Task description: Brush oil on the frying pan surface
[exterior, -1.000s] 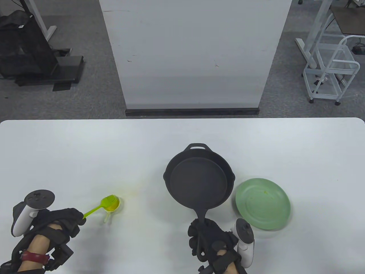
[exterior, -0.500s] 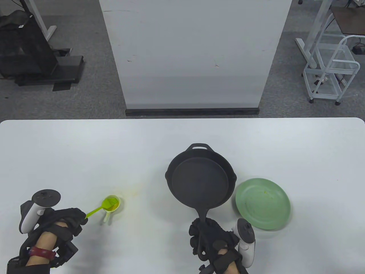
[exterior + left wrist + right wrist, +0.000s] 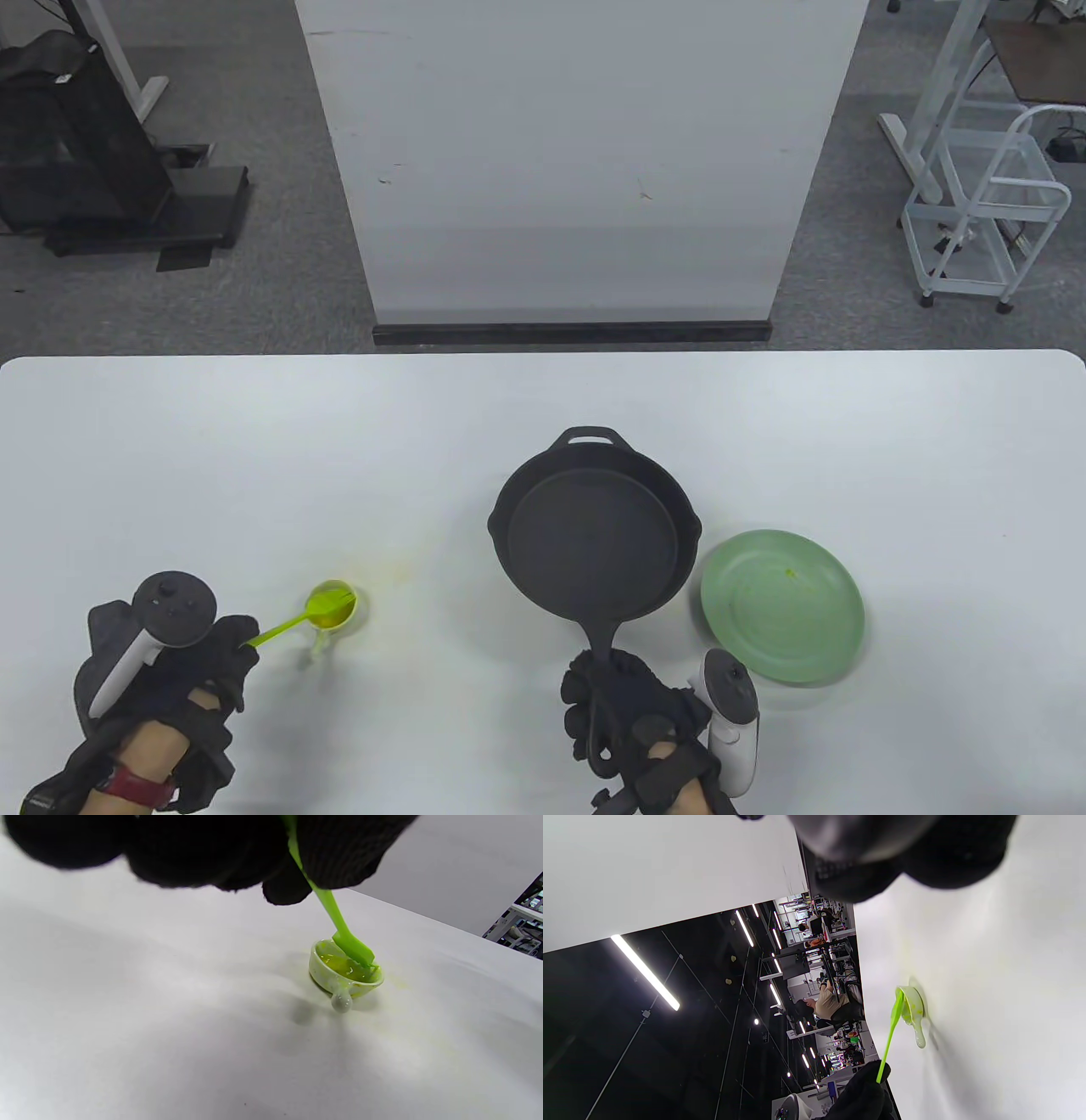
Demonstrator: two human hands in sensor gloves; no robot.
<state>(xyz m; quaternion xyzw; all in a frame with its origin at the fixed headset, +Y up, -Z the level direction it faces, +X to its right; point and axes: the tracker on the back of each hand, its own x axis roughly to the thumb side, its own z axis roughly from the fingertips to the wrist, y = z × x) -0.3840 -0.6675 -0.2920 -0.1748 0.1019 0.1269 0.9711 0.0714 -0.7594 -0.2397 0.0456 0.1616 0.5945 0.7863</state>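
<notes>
Table view shows the left hand low on the left, its fingers closed around the far end of the thin handle of a green brush. The brush head sits in a small oil cup that stands on the white table. In the left wrist view the flat head of the brush dips into the yellow oil inside the oil cup, and the gloved fingers pinch the handle high up. The right hand is wrapped around the long handle of the black frying pan, which lies near the middle of the table, just beside a green plate. Whether the pan rests flat or is slightly lifted I cannot tell.

The pan looks like cast iron, so I judge it heavy and stiff; a full grip on the handle, as now, is the right place, and the small loop on the far rim could help a second hand. The brush seems light and a little flexible, probably silicone, so a pinch on the handle is enough. With oil it can drip and become slippery. The cup is small and light, with a short stub handle, and a hard push from the brush may tip or slide it. Yellow stains already lie on the table around it.
</notes>
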